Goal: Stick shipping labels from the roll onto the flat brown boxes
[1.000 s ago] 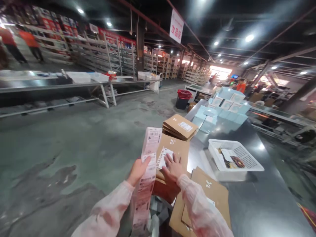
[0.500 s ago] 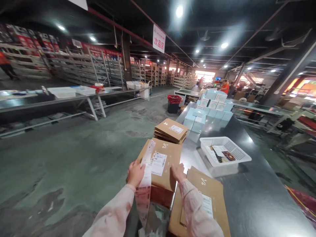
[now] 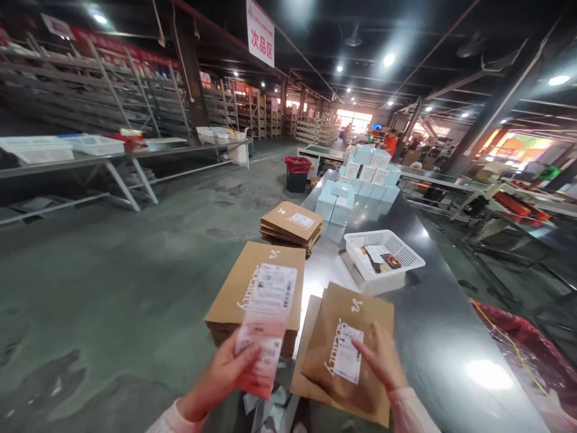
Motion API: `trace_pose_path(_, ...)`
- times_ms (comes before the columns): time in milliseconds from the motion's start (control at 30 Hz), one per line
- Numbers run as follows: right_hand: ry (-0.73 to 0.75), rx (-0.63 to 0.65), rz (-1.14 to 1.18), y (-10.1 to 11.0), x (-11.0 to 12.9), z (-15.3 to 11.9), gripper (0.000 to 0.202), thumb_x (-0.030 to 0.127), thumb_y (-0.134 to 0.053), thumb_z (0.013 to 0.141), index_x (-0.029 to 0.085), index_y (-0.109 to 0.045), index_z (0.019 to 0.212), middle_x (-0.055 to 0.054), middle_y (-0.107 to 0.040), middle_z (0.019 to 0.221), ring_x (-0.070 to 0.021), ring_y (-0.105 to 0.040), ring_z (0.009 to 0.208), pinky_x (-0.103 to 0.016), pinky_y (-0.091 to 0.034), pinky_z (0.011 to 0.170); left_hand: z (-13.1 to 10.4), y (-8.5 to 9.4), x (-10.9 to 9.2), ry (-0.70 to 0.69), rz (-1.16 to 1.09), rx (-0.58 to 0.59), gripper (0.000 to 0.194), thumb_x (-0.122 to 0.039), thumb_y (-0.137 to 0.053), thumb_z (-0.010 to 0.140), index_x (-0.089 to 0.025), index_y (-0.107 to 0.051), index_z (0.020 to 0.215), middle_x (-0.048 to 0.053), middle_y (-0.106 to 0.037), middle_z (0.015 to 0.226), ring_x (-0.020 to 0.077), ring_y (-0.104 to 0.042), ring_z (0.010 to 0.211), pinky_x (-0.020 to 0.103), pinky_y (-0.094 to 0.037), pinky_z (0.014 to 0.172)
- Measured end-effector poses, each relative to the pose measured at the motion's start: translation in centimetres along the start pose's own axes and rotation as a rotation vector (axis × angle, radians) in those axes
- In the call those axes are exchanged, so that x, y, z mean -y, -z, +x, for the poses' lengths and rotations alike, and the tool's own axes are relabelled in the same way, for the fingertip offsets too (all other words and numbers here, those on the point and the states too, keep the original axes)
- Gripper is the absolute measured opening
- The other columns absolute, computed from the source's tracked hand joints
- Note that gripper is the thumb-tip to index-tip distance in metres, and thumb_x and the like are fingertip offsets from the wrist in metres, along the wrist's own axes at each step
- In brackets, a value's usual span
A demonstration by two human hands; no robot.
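Note:
My left hand [image 3: 231,368] is closed on a strip of printed shipping labels [image 3: 270,300], its thumb on top. The strip hangs in front of a stack of brown cardboard mailers [image 3: 232,282] with white lettering. My right hand [image 3: 383,358] rests on another brown mailer [image 3: 315,352], thumb and fingers apart, the thumb at the edge of its white shipping label [image 3: 349,361]. This mailer lies at an angle over other mailers on the metal table. Part of my right hand's far fingers cannot be made out.
Behind stands a pile of mailers [image 3: 288,219], the top one labelled. A white basket [image 3: 385,255] holding cards sits on the metal table [image 3: 433,337]. Light blue boxes [image 3: 342,201] are stacked farther back. Red plastic sheeting [image 3: 509,343] lies at right; a lined bin [image 3: 298,174] stands beyond.
The labelled mailer from the left stack now lies on the right pile, under my right hand. My left hand has drawn the label strip back toward me. The view has turned right.

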State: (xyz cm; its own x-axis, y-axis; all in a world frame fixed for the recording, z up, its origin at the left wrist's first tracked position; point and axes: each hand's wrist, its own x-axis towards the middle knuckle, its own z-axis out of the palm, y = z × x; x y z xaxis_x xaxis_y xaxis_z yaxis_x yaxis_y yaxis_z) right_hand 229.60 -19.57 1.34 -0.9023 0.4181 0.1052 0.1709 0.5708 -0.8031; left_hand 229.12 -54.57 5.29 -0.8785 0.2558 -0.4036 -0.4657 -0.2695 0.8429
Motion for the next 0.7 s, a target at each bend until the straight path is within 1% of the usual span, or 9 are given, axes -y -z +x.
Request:
trace_pose_path(67,0.03,0.414,0.389,-4.3,4.2,-2.6,0.071,0.061,-0.075,0.054,0.025,-0.065,0.114,-0.013,-0.07,0.109,-0.0354,-0.067,0.095,-0.049,-0.055,0.08,-0.3,-0.7,0.7,-0.022,0.132,0.159,0.053,-0.053,-0.076,0.068,-0.017,-0.066,0.105,0.009,-0.074,0.078,0.0279,-0.07,0.068,0.043,-0.058,0.067)
trace_pose_path(100,0.05,0.564,0.55,-6.4,6.4,-3.9,0.073,0.062,-0.076,0.054,0.025,-0.064,0.115,-0.011,-0.07,0.112,-0.0346,-0.066,0.098,-0.048,-0.055,0.083,-0.3,-0.9,0.8,-0.058,0.191,0.227,0.051,-0.051,-0.076,0.068,-0.016,-0.068,0.104,0.01,-0.075,0.083,0.0282,-0.07,0.076,0.041,-0.057,0.073)
trace_pose_path(167,0.052,0.59,0.672,-9.7,10.1,-6.3,0.057,0.062,-0.067,0.069,0.021,-0.067,0.107,-0.011,-0.072,0.107,-0.0312,-0.067,0.097,-0.047,-0.053,0.087,0.1,-1.1,0.6,-0.163,0.219,0.246,0.053,-0.047,-0.079,0.065,-0.015,-0.069,0.106,0.012,-0.074,0.098,0.0295,-0.067,0.095,0.039,-0.053,0.086)
trace_pose_path(233,0.064,0.635,0.621,-11.0,12.2,-7.6,0.047,0.058,-0.063,0.077,0.017,-0.07,0.098,-0.012,-0.074,0.101,-0.0299,-0.068,0.093,-0.046,-0.053,0.086,0.7,-0.9,0.1,-0.259,0.158,0.095,0.056,-0.048,-0.08,0.061,-0.016,-0.069,0.106,0.012,-0.073,0.103,0.029,-0.064,0.102,0.037,-0.051,0.089)
trace_pose_path(267,0.074,0.683,0.577,-11.2,12.7,-7.7,0.047,0.057,-0.065,0.076,0.016,-0.071,0.097,-0.012,-0.074,0.099,-0.0298,-0.069,0.091,-0.045,-0.055,0.084,1.1,-0.7,0.0,-0.288,0.135,0.0,0.054,-0.049,-0.08,0.06,-0.015,-0.071,0.101,0.012,-0.073,0.099,0.0279,-0.065,0.098,0.036,-0.051,0.087)
trace_pose_path(300,0.084,0.723,0.542,-11.1,13.0,-7.3,0.049,0.056,-0.069,0.073,0.016,-0.071,0.099,-0.012,-0.075,0.099,-0.03,-0.069,0.089,-0.045,-0.056,0.081,1.4,-0.4,-0.1,-0.302,0.132,-0.08,0.049,-0.05,-0.079,0.06,-0.013,-0.072,0.093,0.011,-0.074,0.092,0.0262,-0.066,0.09,0.034,-0.052,0.082)
trace_pose_path(367,0.095,0.703,0.494,-11.0,13.4,-5.5,0.053,0.057,-0.074,0.066,0.016,-0.072,0.099,-0.012,-0.075,0.095,-0.0297,-0.07,0.086,-0.042,-0.058,0.077,1.9,0.0,0.1,-0.302,0.145,-0.168,0.041,-0.049,-0.077,0.062,-0.012,-0.072,0.077,0.009,-0.073,0.077,0.0214,-0.064,0.074,0.031,-0.05,0.071)
trace_pose_path(500,0.212,0.692,0.349,-11.5,14.7,-2.0,0.042,0.059,-0.069,0.068,0.02,-0.077,0.079,-0.009,-0.076,0.079,-0.0268,-0.071,0.073,-0.036,-0.058,0.068,2.7,-0.2,1.4,-0.321,0.078,-0.246,0.039,-0.05,-0.075,0.062,-0.012,-0.068,0.072,0.005,-0.068,0.069,0.0157,-0.058,0.065,0.027,-0.046,0.066)
trace_pose_path(700,0.27,0.717,0.273,-13.6,15.3,-0.6,0.038,0.057,-0.07,0.067,0.021,-0.078,0.077,-0.008,-0.075,0.077,-0.0254,-0.07,0.07,-0.034,-0.057,0.064,4.7,-0.4,2.7,-0.421,0.094,-0.551,0.05,-0.058,-0.068,0.066,-0.019,-0.04,0.049,-0.007,-0.039,0.047,0.0086,-0.036,0.05,0.023,-0.031,0.051)
